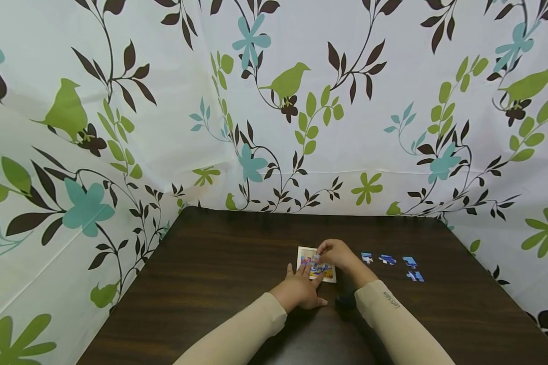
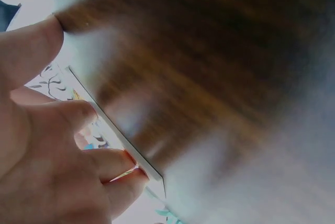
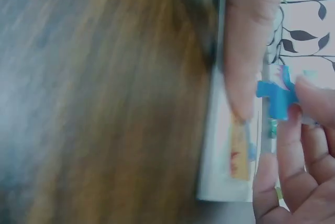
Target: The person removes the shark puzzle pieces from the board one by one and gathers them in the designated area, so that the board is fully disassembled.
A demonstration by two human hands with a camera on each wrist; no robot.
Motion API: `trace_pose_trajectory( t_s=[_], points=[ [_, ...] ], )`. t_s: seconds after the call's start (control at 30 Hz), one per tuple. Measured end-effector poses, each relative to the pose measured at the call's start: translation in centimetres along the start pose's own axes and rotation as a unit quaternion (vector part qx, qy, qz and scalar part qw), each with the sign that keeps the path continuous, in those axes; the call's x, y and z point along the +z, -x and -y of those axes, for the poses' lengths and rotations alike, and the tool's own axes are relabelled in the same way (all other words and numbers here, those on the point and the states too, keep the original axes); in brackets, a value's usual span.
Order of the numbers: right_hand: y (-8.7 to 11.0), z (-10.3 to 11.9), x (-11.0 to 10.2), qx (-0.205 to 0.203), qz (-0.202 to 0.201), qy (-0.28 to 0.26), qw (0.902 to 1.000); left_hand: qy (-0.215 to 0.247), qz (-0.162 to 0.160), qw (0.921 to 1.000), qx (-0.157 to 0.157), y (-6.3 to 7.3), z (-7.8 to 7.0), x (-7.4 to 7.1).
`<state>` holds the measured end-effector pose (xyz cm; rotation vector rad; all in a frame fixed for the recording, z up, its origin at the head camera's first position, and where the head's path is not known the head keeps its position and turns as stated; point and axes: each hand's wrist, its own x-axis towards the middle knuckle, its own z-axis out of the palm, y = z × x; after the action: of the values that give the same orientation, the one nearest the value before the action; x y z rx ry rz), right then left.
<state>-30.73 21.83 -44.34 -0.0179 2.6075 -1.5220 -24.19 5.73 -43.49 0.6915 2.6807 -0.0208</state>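
A small white puzzle board (image 1: 305,252) with a partly filled colourful picture lies on the dark wooden table (image 1: 219,284). My left hand (image 1: 300,290) rests on the table with straight fingers (image 2: 78,114) lying on the board's (image 2: 118,132) near edge. My right hand (image 1: 334,253) hovers over the board and pinches a blue puzzle piece (image 3: 276,97) between thumb and fingertips, right above the board's (image 3: 230,177) surface.
Several loose blue puzzle pieces (image 1: 387,259) lie on the table to the right of the board, the farthest (image 1: 414,276) near the right side. A leaf-and-bird patterned curtain (image 1: 274,101) closes in the table at the back and sides.
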Motion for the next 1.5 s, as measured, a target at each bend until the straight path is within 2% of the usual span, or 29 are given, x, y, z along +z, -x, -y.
trace_pose_trajectory(
  t_s=[0.13,0.33,0.53,0.7,0.93,1.23,1.5],
  points=[
    [-0.3,-0.1,-0.8,0.007,-0.025,-0.032,0.9991,0.003,-0.004,1.0000,-0.001,0.0,0.0,0.0],
    [-0.1,-0.9,-2.8,0.023,-0.045,-0.022,0.9985,0.007,-0.008,0.9999,-0.006,-0.1,0.0,0.1],
    [1.5,-2.6,-6.8,0.032,-0.056,0.017,0.9977,-0.003,-0.016,0.9998,-0.008,-0.1,-0.1,0.4],
    [3.2,-4.6,-10.7,0.041,-0.070,0.060,0.9949,-0.008,-0.010,0.9999,-0.011,0.1,-0.2,0.3],
    [5.1,-7.0,-14.4,0.080,-0.088,0.125,0.9851,-0.015,-0.008,0.9998,-0.007,0.0,-0.1,0.5],
    [6.2,-8.4,-15.4,0.113,-0.083,0.133,0.9812,-0.004,-0.002,1.0000,-0.002,0.1,0.0,0.4],
    [6.4,-8.8,-15.1,0.097,-0.088,0.165,0.9776,-0.010,-0.013,0.9999,-0.004,0.1,0.0,0.5]
  ],
)
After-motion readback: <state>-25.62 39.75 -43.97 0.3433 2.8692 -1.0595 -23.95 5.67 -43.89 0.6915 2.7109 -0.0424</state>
